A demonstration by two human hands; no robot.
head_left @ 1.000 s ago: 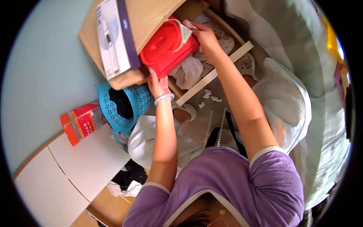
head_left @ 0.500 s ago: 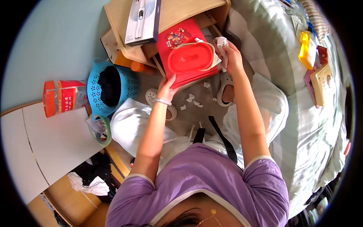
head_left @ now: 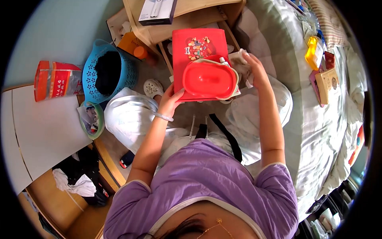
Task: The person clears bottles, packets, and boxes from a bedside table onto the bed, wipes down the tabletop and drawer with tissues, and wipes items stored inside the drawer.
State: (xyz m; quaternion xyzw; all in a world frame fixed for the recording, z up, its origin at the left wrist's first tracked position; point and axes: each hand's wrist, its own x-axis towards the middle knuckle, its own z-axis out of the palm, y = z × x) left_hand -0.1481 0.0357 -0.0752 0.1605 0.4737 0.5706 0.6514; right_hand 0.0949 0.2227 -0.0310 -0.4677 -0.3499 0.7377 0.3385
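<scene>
Red box point(head_left: 181, 46) in left hand point(head_left: 169, 102), tissue point(head_left: 241, 65) in right hand point(head_left: 256, 71)

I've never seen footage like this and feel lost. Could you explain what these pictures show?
There is no machine: these are a person's bare hands, and every picture comes from one camera worn on the head, looking forward and down. The left hand holds a flat red box by its edge, with a red oval container on top. The right hand grips crumpled white tissue. A white printed box lies on wooden furniture. Dark cloth sits in the blue basket.
</scene>
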